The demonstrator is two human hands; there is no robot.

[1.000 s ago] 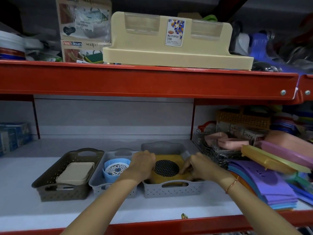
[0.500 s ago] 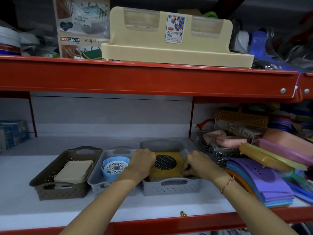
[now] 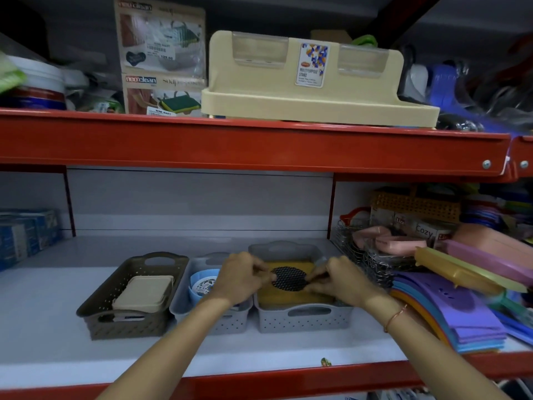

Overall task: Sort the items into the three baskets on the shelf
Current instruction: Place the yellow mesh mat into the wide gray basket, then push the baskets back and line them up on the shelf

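Three baskets stand side by side on the white lower shelf. The brown basket (image 3: 101, 306) on the left holds a beige lidded box (image 3: 144, 293). The middle grey basket (image 3: 202, 262) holds a blue round item with a white patterned top (image 3: 202, 282). In the right grey basket (image 3: 302, 320) lies a yellow square item (image 3: 291, 297) with a black round mesh disc (image 3: 289, 278) on it. My left hand (image 3: 240, 277) pinches the disc's left edge. My right hand (image 3: 339, 280) pinches its right edge. Both hands are over the right basket.
A wire basket with pink items (image 3: 383, 245) and a stack of coloured plastic boards (image 3: 450, 307) crowd the shelf right of the baskets. Blue boxes (image 3: 26, 235) stand at the far left. The red upper shelf beam (image 3: 259, 145) carries a beige stand (image 3: 314, 90) overhead.
Both hands have shifted from the yellow item's sides inward onto the black mesh disc and now pinch its edges. The camera has tilted a little upward.
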